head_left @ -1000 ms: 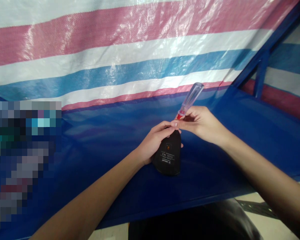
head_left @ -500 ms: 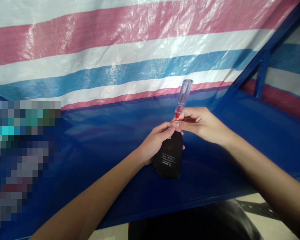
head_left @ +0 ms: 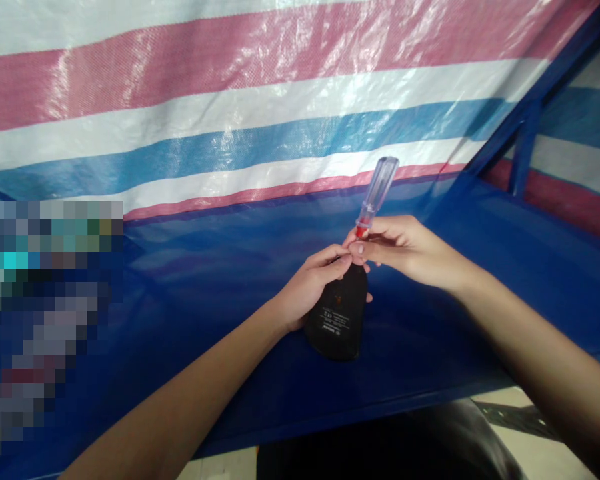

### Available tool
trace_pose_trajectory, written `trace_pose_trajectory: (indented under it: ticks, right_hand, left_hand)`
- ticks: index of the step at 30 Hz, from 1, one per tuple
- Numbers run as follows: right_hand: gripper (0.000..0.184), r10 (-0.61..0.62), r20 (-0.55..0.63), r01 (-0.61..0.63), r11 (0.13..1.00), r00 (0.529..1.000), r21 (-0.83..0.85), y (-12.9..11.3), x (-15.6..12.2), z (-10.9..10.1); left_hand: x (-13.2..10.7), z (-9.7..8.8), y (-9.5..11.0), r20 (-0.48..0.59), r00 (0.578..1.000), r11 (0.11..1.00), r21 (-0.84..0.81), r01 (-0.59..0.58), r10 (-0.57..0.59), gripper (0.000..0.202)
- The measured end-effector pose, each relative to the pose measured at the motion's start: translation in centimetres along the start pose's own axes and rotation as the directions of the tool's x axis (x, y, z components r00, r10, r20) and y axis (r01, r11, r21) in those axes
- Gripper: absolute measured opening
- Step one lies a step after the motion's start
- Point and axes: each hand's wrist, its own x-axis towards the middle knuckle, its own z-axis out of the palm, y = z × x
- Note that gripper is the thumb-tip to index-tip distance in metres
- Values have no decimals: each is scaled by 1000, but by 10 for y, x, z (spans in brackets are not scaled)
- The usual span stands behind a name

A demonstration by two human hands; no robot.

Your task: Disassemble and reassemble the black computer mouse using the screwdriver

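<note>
A black, rounded device (head_left: 336, 320) with small white print and a CE mark lies under my left hand (head_left: 320, 277). That hand is wrapped round its far part, with fingertips showing past its right edge. My right hand (head_left: 390, 250) pinches a screwdriver (head_left: 379, 190) low down, near its red collar. The screwdriver has a clear, faintly purple handle that points up and leans right. Its tip is hidden among the fingers at the device's far end, where the two hands touch. What kind of device it is, I cannot tell.
A blue table (head_left: 220, 293) lies beneath the hands. Behind it hangs a red, white and blue striped plastic sheet (head_left: 260, 93). A blue metal frame bar (head_left: 525, 150) rises at the right. The left side of the view is pixelated.
The screwdriver handle now leans further right, and my right hand has shifted slightly right with it. The black device's near end has moved a little toward me. My left hand keeps its hold.
</note>
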Motion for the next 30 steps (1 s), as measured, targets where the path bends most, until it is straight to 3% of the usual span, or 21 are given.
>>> trace_pose_trajectory:
  ticks: [8,17,25,30]
  right_hand:
    - [21,37,-128,-38,999,991,-7,1,1,1]
    - [26,37,-188,-32,999,981,27,-3,2,2]
    - [27,40,-330,-39,999,943,9,-1,2,0]
    - [25,47,-354,-49,999,934,5,1,2,-2]
  left_hand:
    - [0,2,3,-30,1000,1000,-10,7,-7,16]
    - [0,2,4,-39,999,1000,18,4,-4,15]
    - [-1,2,3,-55,998,998,57,7,-3,14]
    - [-1,-1,2,-65,998,997,76,3,2,15]
